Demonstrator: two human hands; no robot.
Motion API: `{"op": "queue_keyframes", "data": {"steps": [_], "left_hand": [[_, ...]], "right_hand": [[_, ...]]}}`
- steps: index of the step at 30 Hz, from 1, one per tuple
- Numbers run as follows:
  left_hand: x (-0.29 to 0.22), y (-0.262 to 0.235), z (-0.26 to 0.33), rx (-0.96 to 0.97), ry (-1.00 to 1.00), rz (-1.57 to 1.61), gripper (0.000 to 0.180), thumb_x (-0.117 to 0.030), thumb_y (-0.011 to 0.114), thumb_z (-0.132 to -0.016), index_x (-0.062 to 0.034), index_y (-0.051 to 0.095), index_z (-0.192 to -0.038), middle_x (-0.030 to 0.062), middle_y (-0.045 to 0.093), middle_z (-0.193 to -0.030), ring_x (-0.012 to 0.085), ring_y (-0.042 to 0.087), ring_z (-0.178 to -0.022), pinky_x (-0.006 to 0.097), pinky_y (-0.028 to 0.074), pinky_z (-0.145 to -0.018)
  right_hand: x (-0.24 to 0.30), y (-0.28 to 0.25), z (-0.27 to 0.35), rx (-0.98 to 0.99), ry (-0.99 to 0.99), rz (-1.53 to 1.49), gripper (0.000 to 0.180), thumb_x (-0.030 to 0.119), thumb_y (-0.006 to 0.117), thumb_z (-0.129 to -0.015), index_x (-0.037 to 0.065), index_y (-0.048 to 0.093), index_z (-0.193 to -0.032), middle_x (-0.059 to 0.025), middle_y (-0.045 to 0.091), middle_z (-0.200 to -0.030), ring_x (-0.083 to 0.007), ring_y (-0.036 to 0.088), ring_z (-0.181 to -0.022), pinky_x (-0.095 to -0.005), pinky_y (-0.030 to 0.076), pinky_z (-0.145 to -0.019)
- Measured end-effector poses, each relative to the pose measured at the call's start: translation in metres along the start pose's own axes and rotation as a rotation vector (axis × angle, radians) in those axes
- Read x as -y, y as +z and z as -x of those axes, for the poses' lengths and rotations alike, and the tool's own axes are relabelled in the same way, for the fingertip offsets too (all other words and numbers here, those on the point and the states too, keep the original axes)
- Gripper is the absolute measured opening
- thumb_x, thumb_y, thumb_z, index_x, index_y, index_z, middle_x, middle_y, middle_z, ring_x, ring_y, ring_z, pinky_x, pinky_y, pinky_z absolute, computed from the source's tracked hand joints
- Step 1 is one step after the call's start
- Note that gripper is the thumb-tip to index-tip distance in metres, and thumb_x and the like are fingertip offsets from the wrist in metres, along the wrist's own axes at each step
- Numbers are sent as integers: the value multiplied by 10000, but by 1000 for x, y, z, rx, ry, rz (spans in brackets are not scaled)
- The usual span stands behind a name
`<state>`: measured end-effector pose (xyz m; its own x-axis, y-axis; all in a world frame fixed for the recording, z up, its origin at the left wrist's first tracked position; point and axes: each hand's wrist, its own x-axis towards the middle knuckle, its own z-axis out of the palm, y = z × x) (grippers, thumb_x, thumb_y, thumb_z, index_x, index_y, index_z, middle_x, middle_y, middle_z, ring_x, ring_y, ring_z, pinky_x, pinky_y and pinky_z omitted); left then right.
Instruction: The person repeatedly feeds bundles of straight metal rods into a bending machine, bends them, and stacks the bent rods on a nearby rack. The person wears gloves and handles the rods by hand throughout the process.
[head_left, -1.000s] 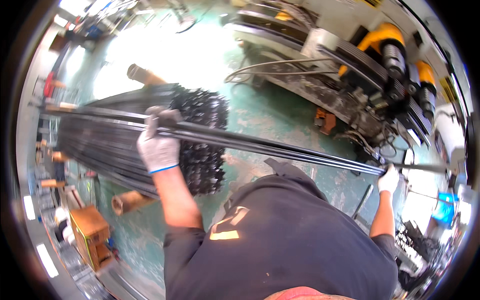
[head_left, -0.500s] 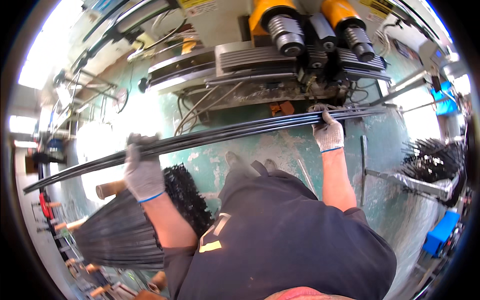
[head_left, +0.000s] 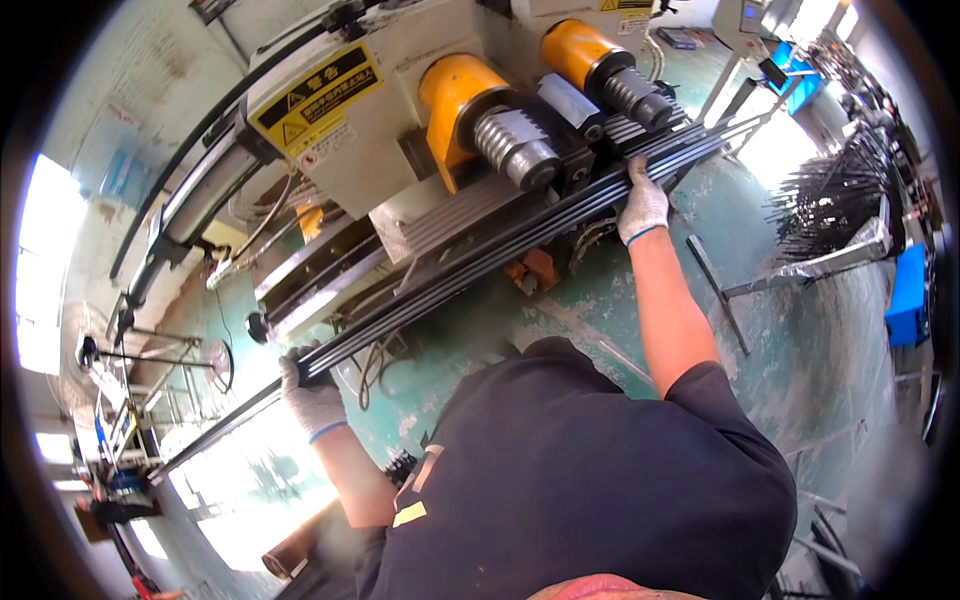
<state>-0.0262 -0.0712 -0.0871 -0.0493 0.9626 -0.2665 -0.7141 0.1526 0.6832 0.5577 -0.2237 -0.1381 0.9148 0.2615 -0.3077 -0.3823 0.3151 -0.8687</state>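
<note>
Holds left hand [head_left: 316,402] and right hand [head_left: 643,209] wide apart, with each grip closed around slender bars [head_left: 470,275]. Look long, black and glossy, bundled aslant.

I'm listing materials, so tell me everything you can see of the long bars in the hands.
The bars are several long, slender, dark lengths bundled side by side; their exact number is unclear. They look like metal, with pale glints along them. The bundle slants across the view from lower left to upper right, passing before the machine; contact with it cannot be told. The left hand grips it toward the lower-left end, the right hand nearer the upper-right end.
</note>
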Motion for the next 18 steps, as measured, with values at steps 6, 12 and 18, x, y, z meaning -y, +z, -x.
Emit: {"op": "queue_keyframes", "data": {"steps": [6,12,18], "left_hand": [[48,23,-53,-118,-71,45,283,-277,649,-1022,6,646,-1017,121,666,-978,280,648,-960,436,564,-950],[96,76,-51,-203,-275,29,320,-297,635,-1027,5,657,-1133,159,679,-1149,328,651,-1123,500,531,-1062],[101,112,-28,89,-461,186,379,-255,568,-1041,58,629,-1245,211,647,-1305,373,579,-1244,548,424,-1136]], "right_hand": [[-11,35,-5,287,-295,65,357,205,655,-965,32,654,-1277,-102,704,-1192,-232,661,-1057,-376,528,-898],[-21,73,-13,140,33,-99,301,206,643,-959,3,671,-1178,-101,712,-1082,-252,678,-964,-377,534,-860],[-87,62,-82,159,-183,58,266,180,702,-856,83,715,-1103,-106,724,-1080,-284,684,-1025,-361,541,-887]]}}
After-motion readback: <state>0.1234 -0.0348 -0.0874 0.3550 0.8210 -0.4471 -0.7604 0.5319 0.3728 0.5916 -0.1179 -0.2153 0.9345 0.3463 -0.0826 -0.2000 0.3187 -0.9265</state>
